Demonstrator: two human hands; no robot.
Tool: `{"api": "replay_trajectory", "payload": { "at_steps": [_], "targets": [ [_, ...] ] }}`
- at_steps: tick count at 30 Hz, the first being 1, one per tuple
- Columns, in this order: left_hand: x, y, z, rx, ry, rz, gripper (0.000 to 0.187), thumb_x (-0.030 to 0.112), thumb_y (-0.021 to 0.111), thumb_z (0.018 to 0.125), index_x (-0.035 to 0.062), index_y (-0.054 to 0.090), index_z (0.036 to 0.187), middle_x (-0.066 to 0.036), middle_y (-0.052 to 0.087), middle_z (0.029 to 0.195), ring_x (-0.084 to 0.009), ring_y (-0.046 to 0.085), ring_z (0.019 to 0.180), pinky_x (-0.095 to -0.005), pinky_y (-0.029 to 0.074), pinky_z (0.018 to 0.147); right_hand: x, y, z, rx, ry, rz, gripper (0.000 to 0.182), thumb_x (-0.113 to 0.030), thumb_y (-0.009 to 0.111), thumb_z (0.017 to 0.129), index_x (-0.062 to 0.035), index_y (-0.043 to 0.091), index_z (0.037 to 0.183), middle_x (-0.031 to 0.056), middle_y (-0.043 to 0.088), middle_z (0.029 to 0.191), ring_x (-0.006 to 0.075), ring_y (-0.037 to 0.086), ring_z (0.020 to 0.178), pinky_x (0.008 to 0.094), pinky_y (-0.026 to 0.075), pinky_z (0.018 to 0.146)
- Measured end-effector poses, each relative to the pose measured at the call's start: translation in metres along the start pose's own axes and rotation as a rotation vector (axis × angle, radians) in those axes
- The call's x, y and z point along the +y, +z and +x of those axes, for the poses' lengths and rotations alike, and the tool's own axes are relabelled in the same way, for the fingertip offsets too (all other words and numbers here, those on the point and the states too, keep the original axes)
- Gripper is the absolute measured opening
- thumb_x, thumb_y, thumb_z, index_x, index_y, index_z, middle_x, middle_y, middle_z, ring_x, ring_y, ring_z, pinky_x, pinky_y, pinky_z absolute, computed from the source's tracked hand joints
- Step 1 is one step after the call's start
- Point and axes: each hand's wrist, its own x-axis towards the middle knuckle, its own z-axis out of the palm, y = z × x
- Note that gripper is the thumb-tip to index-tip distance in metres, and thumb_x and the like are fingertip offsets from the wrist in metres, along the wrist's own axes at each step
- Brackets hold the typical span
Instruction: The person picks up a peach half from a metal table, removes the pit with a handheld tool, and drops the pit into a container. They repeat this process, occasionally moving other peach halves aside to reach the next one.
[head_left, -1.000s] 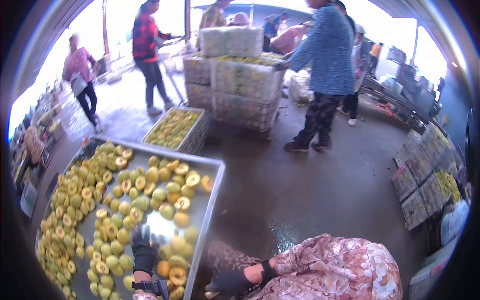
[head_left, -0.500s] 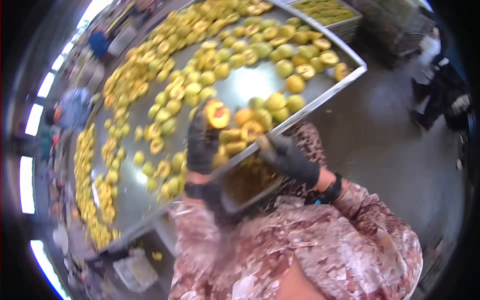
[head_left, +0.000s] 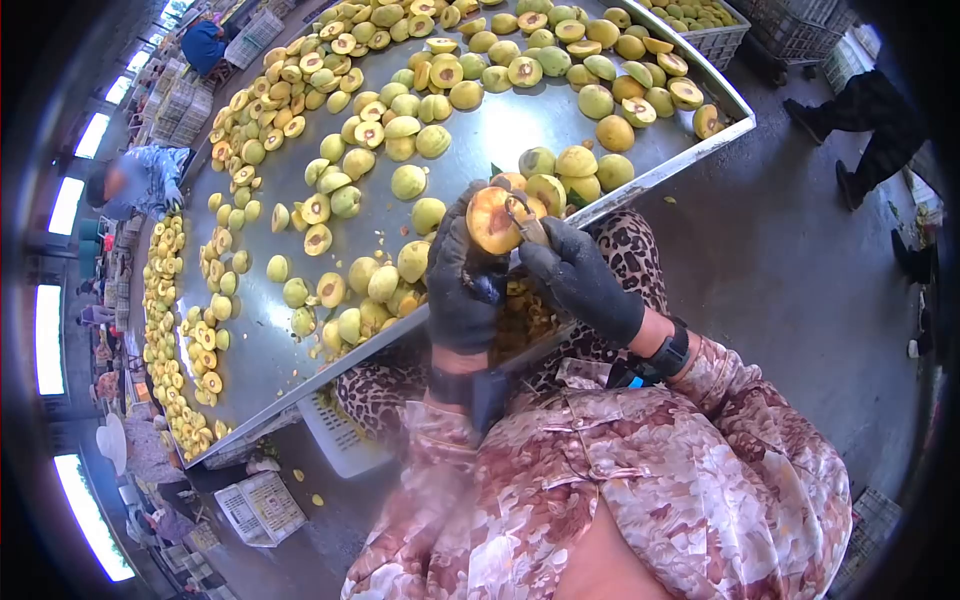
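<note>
In the head view my left hand [head_left: 463, 285], in a dark glove, is closed around a yellow peach half [head_left: 491, 222], its cut face turned up. My right hand [head_left: 587, 278], also gloved, grips a small pitting tool [head_left: 534, 230] with a short handle and a curved metal loop. The loop rests against the peach flesh. Both hands are above the near edge of the metal table [head_left: 480, 165]. Close by on the table lie whole peaches [head_left: 577, 162] and cut halves [head_left: 524, 71].
A raised rim [head_left: 690, 155] borders the table. Under it, between my knees, a container [head_left: 525, 320] holds fruit pieces. A white crate [head_left: 345, 435] stands below the table, and another crate [head_left: 715, 42] of fruit at the back right. A person [head_left: 145, 185] works across the table; another's legs [head_left: 865, 135] show at right.
My left hand has brought the peach half right, to my right hand. The tool's loop now meets the fruit, where the two were apart before. The view has shifted slightly.
</note>
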Motion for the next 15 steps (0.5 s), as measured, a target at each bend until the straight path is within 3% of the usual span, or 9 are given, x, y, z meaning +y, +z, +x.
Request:
{"api": "replay_trajectory", "payload": {
  "at_steps": [2, 3, 4, 5, 7, 10, 13, 15],
  "targets": [
    [0.002, -0.002, -0.001, 0.039, -0.116, -0.290, 0.036, 0.017, 0.049, 0.106, -0.0030, 0.049, 0.136, -0.014, 0.058, 0.131, -0.0216, 0.058, 0.118, -0.0340, 0.050, 0.101, 0.004, 0.005, 0.003, 0.000, -0.071, -0.051, 0.017, -0.012, 0.060, 0.096, 0.0014, 0.059, 0.105, 0.0047, 0.060, 0.080, 0.0148, 0.057, 0.073, 0.0310, 0.047, 0.064],
    [0.000, -0.002, 0.000, 0.081, -0.190, -0.512, 0.034, 0.013, 0.050, 0.105, -0.0033, 0.049, 0.135, -0.014, 0.058, 0.130, -0.0211, 0.058, 0.118, -0.0337, 0.050, 0.101, 0.011, 0.007, 0.008, 0.003, -0.144, -0.122, 0.023, -0.013, 0.061, 0.095, 0.0038, 0.059, 0.110, 0.0133, 0.063, 0.082, 0.0219, 0.063, 0.076, 0.0346, 0.049, 0.067],
    [-0.001, -0.002, -0.001, 0.102, -0.177, -0.502, 0.033, 0.012, 0.050, 0.105, -0.0034, 0.050, 0.134, -0.013, 0.058, 0.129, -0.0208, 0.058, 0.117, -0.0335, 0.050, 0.101, 0.015, 0.010, 0.010, 0.004, -0.216, -0.191, 0.029, -0.013, 0.062, 0.094, 0.0061, 0.058, 0.116, 0.0220, 0.067, 0.084, 0.0290, 0.069, 0.079, 0.0383, 0.051, 0.069],
    [-0.002, -0.002, -0.003, 0.124, -0.163, -0.492, 0.031, 0.011, 0.050, 0.105, -0.0035, 0.051, 0.132, -0.013, 0.059, 0.128, -0.0205, 0.058, 0.116, -0.0333, 0.050, 0.101, 0.017, 0.011, 0.009, -0.016, -0.218, -0.242, 0.029, -0.013, 0.062, 0.094, 0.0060, 0.058, 0.115, 0.0220, 0.066, 0.083, 0.0307, 0.068, 0.077, 0.0388, 0.051, 0.068],
    [-0.001, -0.003, -0.004, 0.115, 0.038, -0.009, 0.031, 0.017, 0.045, 0.107, -0.0035, 0.053, 0.129, -0.012, 0.059, 0.125, -0.0204, 0.060, 0.112, -0.0332, 0.050, 0.100, 0.013, 0.016, 0.008, -0.056, -0.229, -0.343, 0.027, -0.013, 0.062, 0.094, 0.0057, 0.057, 0.114, 0.0221, 0.065, 0.080, 0.0341, 0.068, 0.075, 0.0399, 0.050, 0.065],
    [0.001, -0.008, -0.003, 0.110, 0.051, -0.008, 0.030, 0.018, 0.052, 0.104, -0.0037, 0.055, 0.125, -0.013, 0.064, 0.121, -0.0193, 0.063, 0.105, -0.0338, 0.052, 0.094, 0.016, 0.018, 0.003, -0.121, -0.147, -0.370, 0.025, -0.017, 0.062, 0.095, 0.0048, 0.058, 0.109, 0.0216, 0.063, 0.075, 0.0388, 0.065, 0.070, 0.0422, 0.049, 0.063],
    [-0.015, -0.011, -0.004, 0.177, -0.216, -0.649, 0.037, 0.030, 0.049, 0.105, -0.0023, 0.058, 0.119, -0.013, 0.065, 0.116, -0.0207, 0.064, 0.101, -0.0349, 0.055, 0.090, 0.015, 0.020, -0.002, -0.175, -0.114, -0.251, 0.028, -0.020, 0.061, 0.096, 0.0048, 0.058, 0.108, 0.0225, 0.064, 0.077, 0.0421, 0.063, 0.072, 0.0435, 0.050, 0.064],
    [-0.008, -0.012, -0.011, 0.181, -0.249, -0.619, 0.041, 0.035, 0.044, 0.106, -0.0014, 0.060, 0.116, -0.012, 0.067, 0.110, -0.0215, 0.065, 0.100, -0.0346, 0.055, 0.089, 0.038, 0.024, -0.008, -0.128, -0.299, -0.278, 0.028, -0.022, 0.060, 0.097, 0.0042, 0.059, 0.108, 0.0230, 0.064, 0.081, 0.0395, 0.065, 0.074, 0.0431, 0.050, 0.066]
  ]
}}
